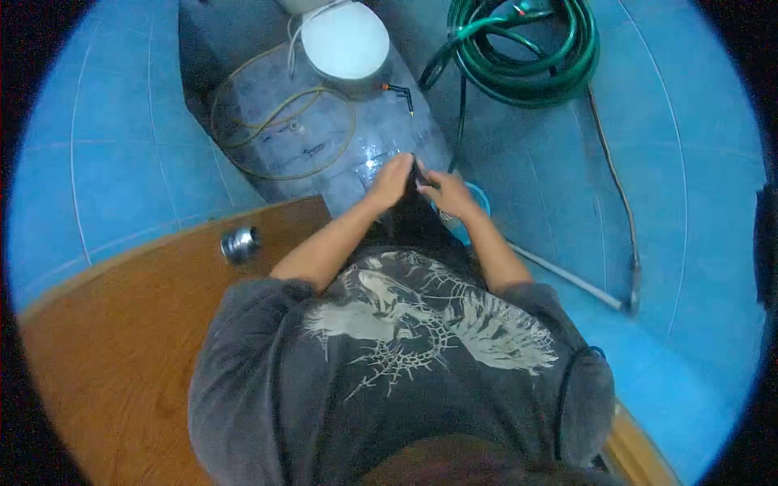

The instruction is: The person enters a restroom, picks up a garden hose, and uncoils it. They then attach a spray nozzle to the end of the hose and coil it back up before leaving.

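The left hand (pixel 391 180) and the right hand (pixel 446 193) meet at the centre of the frame, both closed in a pinch on a small dark piece (pixel 418 172) at the near end of the large clear water bottle (pixel 324 121). What the piece is, a cap or a nozzle, is too small and shadowed to tell. Judging by that shared grip, the work at the bottle's mouth looks under way rather than finished: the fingers are curled tight on the piece and neither hand has let go.

The bottle lies on its side on the blue tiled floor (pixel 130 146), running from the upper middle of the frame down toward the hands. Its wall is transparent and ribbed, glinting, and a thin yellowish tube (pixel 284 130) loops across it. A round white lid-like object (pixel 345 40) sits at its far end, top centre. A thin wire with an orange tip (pixel 397 89) lies just right of that.

A coiled green hose (pixel 535 57) fills the upper right. A wooden door (pixel 121 340) takes the lower left, with a metal knob (pixel 240 245) near its edge.
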`<state>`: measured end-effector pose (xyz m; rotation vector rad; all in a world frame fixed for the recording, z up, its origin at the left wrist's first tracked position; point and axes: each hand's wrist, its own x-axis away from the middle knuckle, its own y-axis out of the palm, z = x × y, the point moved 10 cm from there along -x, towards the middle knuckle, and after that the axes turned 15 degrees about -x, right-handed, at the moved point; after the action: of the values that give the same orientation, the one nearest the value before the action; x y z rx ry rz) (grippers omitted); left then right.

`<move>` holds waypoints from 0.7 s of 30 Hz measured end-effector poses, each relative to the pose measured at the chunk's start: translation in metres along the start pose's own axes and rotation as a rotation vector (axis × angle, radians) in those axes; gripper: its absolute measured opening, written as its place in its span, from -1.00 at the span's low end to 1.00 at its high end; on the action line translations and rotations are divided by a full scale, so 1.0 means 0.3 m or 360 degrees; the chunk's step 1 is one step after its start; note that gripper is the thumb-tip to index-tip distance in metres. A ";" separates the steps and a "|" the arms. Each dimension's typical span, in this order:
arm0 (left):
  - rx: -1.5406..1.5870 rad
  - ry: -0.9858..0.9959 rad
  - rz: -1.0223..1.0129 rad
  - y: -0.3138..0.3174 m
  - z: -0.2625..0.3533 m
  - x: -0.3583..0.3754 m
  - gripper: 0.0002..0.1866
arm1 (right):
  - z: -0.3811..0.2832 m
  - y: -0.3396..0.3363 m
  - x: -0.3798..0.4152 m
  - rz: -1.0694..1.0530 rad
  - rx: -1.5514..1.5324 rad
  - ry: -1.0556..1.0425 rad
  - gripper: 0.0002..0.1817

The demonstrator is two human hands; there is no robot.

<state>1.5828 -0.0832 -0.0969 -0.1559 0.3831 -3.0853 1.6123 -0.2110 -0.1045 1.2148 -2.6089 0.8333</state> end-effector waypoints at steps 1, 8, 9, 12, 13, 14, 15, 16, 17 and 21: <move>-0.0016 -0.0120 0.0022 -0.040 -0.068 -0.006 -0.46 | 0.030 0.022 -0.056 -0.0085 0.0010 -0.0033 -0.59; -0.0422 -0.1003 0.0127 -0.360 -0.548 0.001 -0.55 | 0.411 0.024 -0.395 -0.0589 0.0190 0.0291 -0.54; -0.0469 -0.1096 0.0134 -0.370 -0.620 0.001 -0.56 | 0.452 0.012 -0.394 -0.0681 0.0222 0.0438 -0.54; -0.0629 -0.1227 0.0096 -0.403 -0.768 -0.067 -0.58 | 0.471 -0.037 -0.397 -0.0662 0.0038 0.0421 -0.55; -0.0668 -0.1195 0.0066 -0.383 -0.757 -0.138 -0.59 | 0.467 -0.051 -0.385 -0.0607 -0.0065 0.0352 -0.56; -0.0703 -0.1153 0.0033 -0.360 -0.773 -0.209 -0.61 | 0.488 -0.070 -0.384 -0.0504 -0.0014 0.0307 -0.59; -0.0691 -0.1103 0.0052 -0.308 -0.891 -0.254 -0.60 | 0.523 -0.094 -0.390 -0.0392 0.0046 0.0260 -0.62; -0.0695 -0.1128 -0.0071 -0.268 -0.954 -0.343 -0.60 | 0.666 -0.078 -0.370 -0.0299 0.0028 0.0221 -0.67; -0.0701 -0.1147 -0.0195 -0.220 -1.007 -0.449 -0.60 | 0.879 -0.038 -0.333 -0.0201 0.0011 0.0182 -0.72; -0.1094 -0.0685 -0.0802 0.036 -1.533 -0.809 -0.62 | 1.108 -0.042 -0.323 -0.0074 0.0003 0.0308 -0.84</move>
<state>1.7771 0.0278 -0.5663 -1.0440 1.5492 -3.0566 1.7185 -0.3330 -0.4108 1.1288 -2.4184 0.8964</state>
